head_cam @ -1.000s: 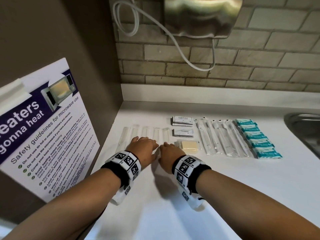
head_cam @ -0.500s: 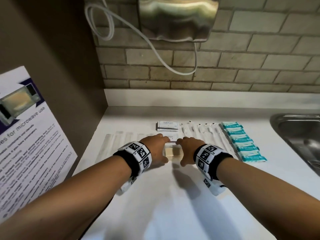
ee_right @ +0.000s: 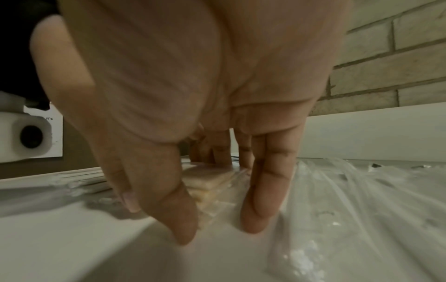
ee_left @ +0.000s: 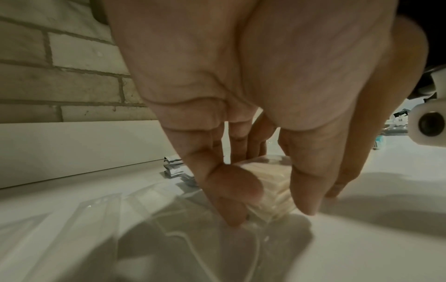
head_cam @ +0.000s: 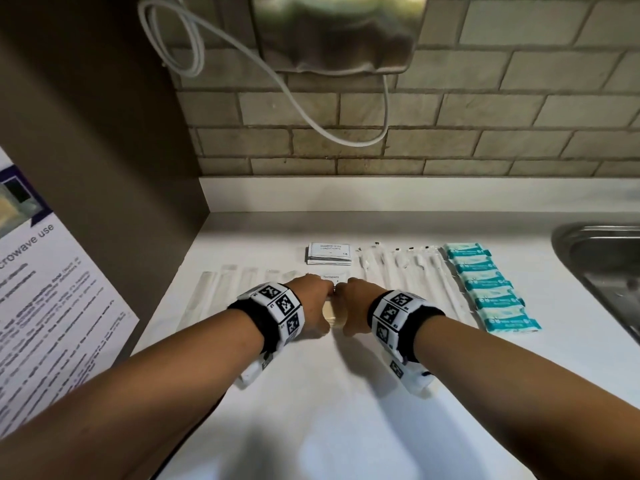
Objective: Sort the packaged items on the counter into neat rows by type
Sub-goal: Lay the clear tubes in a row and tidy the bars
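A small stack of cream-coloured bars in clear wrap (head_cam: 329,311) (ee_left: 270,190) (ee_right: 207,179) lies on the white counter (head_cam: 346,393). My left hand (head_cam: 311,299) (ee_left: 265,209) and right hand (head_cam: 356,303) (ee_right: 217,229) stand over it, one on each side. Their fingers point down, fairly straight, tips on the counter against the stack's edges. Just behind lie the toothpaste sachets (head_cam: 330,277), then the shampoo sachets (head_cam: 329,252). Long clear sleeves (head_cam: 221,289) form a row at the left. Wrapped toothbrushes (head_cam: 405,271) and teal packets (head_cam: 485,282) form rows at the right.
A steel sink (head_cam: 606,265) is sunk into the counter at the far right. A microwave safety poster (head_cam: 52,306) leans on the brown side wall at the left. A hand dryer (head_cam: 336,32) with a looped cable hangs on the tiled wall.
Both hands have moved right from the clear sleeves to the cream stack and closed in on its two sides. The head view has shifted to the right.
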`<state>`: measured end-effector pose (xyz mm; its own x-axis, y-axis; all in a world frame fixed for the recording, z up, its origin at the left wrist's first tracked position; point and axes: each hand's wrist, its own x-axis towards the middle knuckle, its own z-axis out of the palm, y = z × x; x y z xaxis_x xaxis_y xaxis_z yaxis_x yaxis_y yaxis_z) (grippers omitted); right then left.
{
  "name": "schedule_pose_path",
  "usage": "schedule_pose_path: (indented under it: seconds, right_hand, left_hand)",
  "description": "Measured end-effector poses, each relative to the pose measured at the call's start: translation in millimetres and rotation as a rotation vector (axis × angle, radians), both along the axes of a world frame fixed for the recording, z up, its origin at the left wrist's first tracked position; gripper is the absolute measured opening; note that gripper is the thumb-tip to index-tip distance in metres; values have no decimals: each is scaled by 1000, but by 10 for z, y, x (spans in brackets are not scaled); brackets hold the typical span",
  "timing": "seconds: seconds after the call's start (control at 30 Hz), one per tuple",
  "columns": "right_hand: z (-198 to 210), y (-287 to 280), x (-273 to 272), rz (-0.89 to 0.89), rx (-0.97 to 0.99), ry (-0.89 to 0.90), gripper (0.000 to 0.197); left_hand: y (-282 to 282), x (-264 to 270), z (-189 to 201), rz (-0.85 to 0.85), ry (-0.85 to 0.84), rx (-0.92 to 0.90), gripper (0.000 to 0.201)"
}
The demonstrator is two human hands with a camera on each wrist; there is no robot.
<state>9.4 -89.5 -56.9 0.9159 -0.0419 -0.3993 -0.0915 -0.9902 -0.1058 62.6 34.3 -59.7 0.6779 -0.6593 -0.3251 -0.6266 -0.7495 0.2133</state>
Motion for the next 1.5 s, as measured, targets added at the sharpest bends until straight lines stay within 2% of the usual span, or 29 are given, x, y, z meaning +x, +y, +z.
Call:
schedule_pose_path:
  seconds: [0.27,0.37,0.67,0.77,0.9,1.17,1.27,1.37,1.43,1.5]
  right_hand:
    - [9,32,66,23,-7,41,36]
    - [-1,20,72,-3,27,36,35]
    - [-11,50,90,-73,63,26,33]
    - [-11,54,99,-74,48,26,24]
    - [-22,77,111,-78,31,28,21]
    - [-19,83,90,-98,44,12,31]
    - [52,91,86,-87,13,45,50]
    - [234,152,73,-26,-83,-12,66]
    - [360,236,92,43,-152,-93,73]
    - [419,360,152,144,-173,-186,69]
  left_hand:
    - [32,29,-41,8,2,-18,42]
    - [43,43,-43,19,0,-18,37]
    - [-9,99,-29,28,33,15,38]
    - [-3,92,-41,29,37,15,41]
    - [13,88,-39,18,36,-1,43]
    - [64,88,-50,6,85,-78,47]
    - [154,94,-7,38,113,-170,64]
    - [323,188,133,22,67,-183,74]
    - [474,288,213,55,65,-214,66]
    - [657,363,219,106,-8,-221,53]
